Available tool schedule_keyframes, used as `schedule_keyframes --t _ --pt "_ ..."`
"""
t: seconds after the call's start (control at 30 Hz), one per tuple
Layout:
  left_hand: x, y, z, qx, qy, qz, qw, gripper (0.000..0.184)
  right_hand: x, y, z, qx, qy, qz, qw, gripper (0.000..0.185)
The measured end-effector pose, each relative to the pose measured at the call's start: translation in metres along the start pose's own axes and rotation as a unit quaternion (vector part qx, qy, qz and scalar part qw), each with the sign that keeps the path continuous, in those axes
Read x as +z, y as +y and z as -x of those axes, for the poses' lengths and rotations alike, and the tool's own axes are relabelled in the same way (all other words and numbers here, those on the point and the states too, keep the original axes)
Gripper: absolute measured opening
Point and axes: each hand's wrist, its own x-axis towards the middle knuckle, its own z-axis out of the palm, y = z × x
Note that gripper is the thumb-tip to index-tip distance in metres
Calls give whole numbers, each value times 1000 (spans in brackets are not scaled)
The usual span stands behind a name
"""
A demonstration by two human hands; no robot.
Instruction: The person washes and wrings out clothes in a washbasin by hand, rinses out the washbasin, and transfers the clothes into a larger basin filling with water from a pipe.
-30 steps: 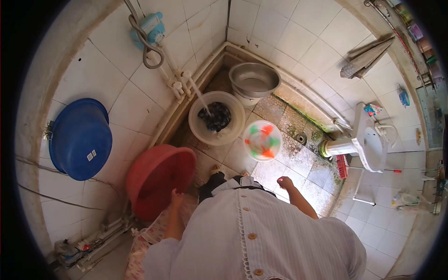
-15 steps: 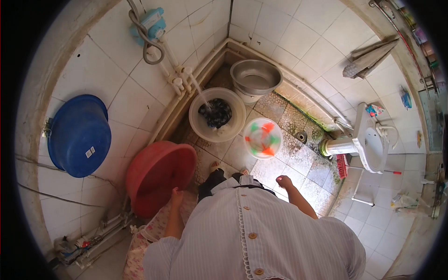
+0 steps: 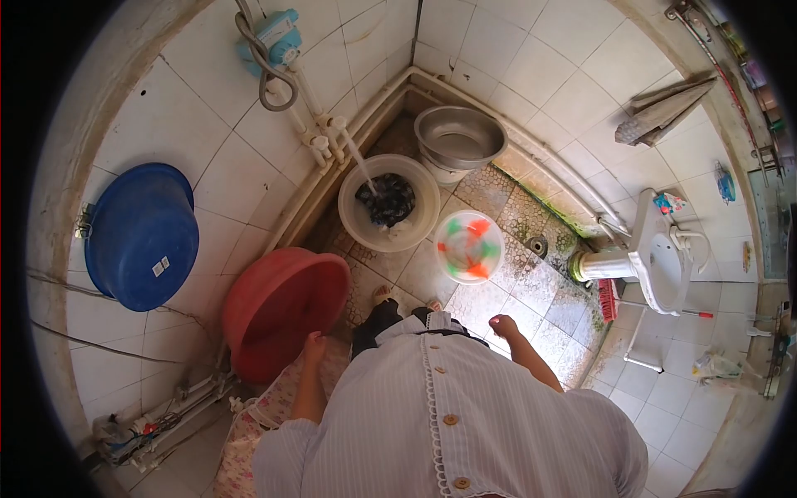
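Note:
My left hand [image 3: 314,347] hangs low beside the rim of a large red tub [image 3: 286,319], its fingers curled with nothing visible in them. Below it, a floral cloth [image 3: 270,402] shows. On the other side of my body, my right hand [image 3: 503,326] is held over the floor in a loose fist, apparently around nothing. Ahead, a stream of water [image 3: 357,158] falls from a white tap [image 3: 338,124] into a translucent tub [image 3: 349,222] that holds dark wet cloth [image 3: 387,199]. Right of it stands a white basin [image 3: 470,272] with a red and green pattern.
A metal basin [image 3: 459,139] rests on a white bucket in the corner. At the right are a washbasin [image 3: 662,253] and a red broom [image 3: 608,300]. A blue tub [image 3: 141,241] hangs on the left wall; pipes run along the walls. A floor drain [image 3: 537,246] lies ahead.
The view has shifted very slightly. Both hands keep nearly the same place and shape, and the water still runs into the translucent tub.

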Motion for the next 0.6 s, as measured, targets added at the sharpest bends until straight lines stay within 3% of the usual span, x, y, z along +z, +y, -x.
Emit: schedule_keyframes --t 0.13,0.6 --pt "-1 6 1 -38 -13 -10 999 37 -2 -1 0 -7 9 4 1000 27" --pt "6 -2 -7 -23 -16 -16 999 38 -3 -10 7 -6 3 12 1000 25"
